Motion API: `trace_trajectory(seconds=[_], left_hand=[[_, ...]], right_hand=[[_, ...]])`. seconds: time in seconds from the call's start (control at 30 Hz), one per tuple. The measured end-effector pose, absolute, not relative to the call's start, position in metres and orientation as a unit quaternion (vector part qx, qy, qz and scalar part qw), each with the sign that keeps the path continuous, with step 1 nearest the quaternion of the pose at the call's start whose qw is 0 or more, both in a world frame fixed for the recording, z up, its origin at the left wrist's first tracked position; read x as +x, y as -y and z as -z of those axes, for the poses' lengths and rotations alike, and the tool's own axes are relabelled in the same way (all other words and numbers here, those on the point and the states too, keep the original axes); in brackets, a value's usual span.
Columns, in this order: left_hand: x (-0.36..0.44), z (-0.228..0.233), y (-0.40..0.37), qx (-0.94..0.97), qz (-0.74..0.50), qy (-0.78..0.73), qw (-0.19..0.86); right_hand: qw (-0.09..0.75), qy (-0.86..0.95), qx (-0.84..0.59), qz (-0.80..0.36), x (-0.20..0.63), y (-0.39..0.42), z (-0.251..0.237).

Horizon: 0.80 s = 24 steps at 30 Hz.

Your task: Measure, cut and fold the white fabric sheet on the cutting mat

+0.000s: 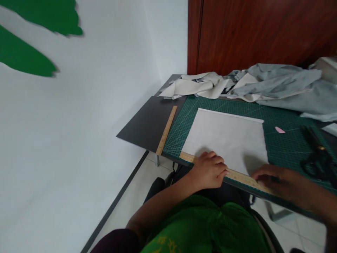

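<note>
Wooden flat ruler (237, 175) lies along the near edge of the pale grey fabric rectangle (228, 138) on our green cutting mat (284, 140); our left hand (209, 169) presses it flat, right hand (276, 177) fingers rest on its end.

Crumpled grey and cream cloth (263, 82) heaps at the table's far edge; black scissors (319, 158) and a pink chalk (279, 130) lie on the green cutting mat (289, 144), a second wooden ruler (166, 130) beside it.

Ahead of my hands, the cutting mat (289, 140) offers open passage. Obstacles: heaped fabric (263, 84) along its far edge, scissors (318, 158) at right, second ruler (166, 130) at left.
</note>
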<state>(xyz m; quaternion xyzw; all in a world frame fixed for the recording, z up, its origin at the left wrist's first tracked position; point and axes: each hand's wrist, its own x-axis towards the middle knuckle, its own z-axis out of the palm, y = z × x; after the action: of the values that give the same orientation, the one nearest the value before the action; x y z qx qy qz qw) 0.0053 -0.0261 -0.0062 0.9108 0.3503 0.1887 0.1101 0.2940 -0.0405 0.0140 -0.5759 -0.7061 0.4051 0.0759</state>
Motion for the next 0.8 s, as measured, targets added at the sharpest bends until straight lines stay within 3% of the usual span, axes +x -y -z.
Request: trace_trajectory(seconds=[0.37,0.8], left_hand=[[0.005,0.008,0.028,0.911,-0.194,-0.348,0.1],[0.002,0.006,0.024,0.887,-0.22,-0.362,0.182]], right_hand=[[0.056,0.679,-0.599,-0.421,0.291,0.039,-0.019],[0.01,0.75,-0.594,-0.291,0.226,0.061,-0.01]])
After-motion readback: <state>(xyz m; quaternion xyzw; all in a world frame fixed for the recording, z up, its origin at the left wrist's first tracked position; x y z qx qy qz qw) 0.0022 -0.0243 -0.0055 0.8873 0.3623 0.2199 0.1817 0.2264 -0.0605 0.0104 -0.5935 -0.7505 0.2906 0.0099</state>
